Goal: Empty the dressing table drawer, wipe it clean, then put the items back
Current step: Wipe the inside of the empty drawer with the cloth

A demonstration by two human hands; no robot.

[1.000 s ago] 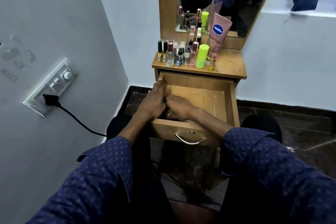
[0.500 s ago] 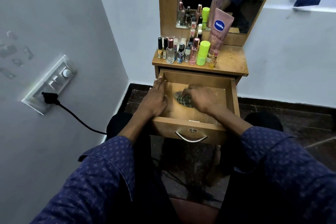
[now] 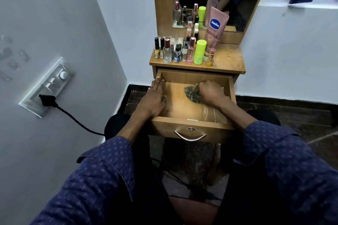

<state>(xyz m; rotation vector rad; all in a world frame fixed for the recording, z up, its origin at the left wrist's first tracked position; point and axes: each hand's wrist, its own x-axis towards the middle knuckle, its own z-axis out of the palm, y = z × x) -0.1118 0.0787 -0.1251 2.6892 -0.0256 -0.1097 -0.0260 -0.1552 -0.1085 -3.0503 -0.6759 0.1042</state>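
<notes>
Inside the drawer (image 3: 193, 76), your right hand (image 3: 212, 93) seemingly bunches the checked cloth (image 3: 191, 93); your left hand (image 3: 154, 99) lies flat along its left wall.

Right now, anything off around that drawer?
Nothing stands out. The drawer is open, the right hand wipes it with a cloth, and the bottles stand upright on the tabletop.

A black plug (image 3: 48, 99) sits in the wall switchboard (image 3: 48, 86) (left wall), its cord (image 3: 76, 118) trailing down.
</notes>
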